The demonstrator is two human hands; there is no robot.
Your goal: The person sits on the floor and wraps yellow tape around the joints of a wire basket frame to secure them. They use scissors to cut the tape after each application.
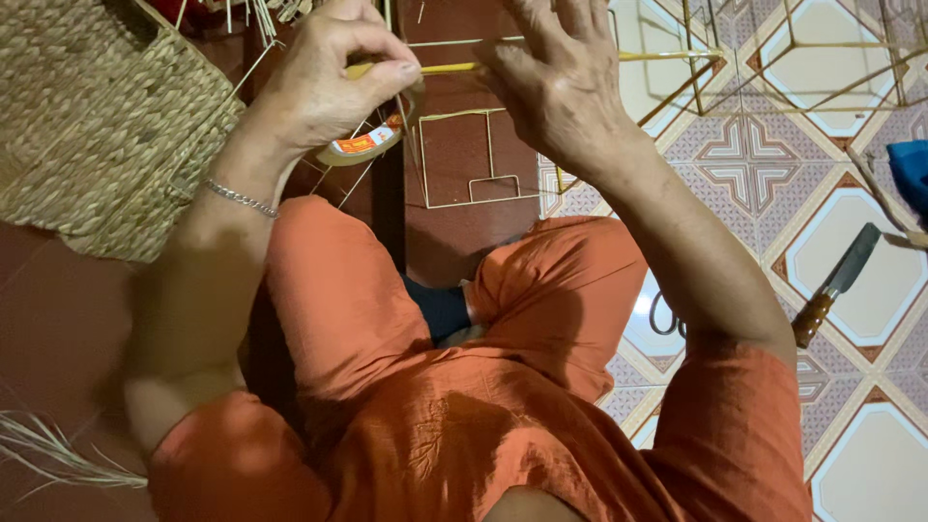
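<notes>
Pinching a thin yellow stick between thumb and fingertips, the left hand has its grip pressed together on the stick's near end, and a roll of tape hangs under the same hand, its label orange and white with a pale rim. The right hand meets the stick from the other side, fingers bent over it; whether they clamp it or only rest on it cannot be told, since the back of the hand hides the fingertips. The stick lies level, its long axis running left to right across the top of the view, and its far end points right toward the wire-thin frame of similar sticks standing on the patterned tile floor. A small flat stick frame lies below the hands on the dark red floor. A woven straw basket sits at the left, cut off by the edge. A knife with a brown handle lies on the tiles at right, beside a blue thing only partly in view. A silver bracelet circles the left wrist.
</notes>
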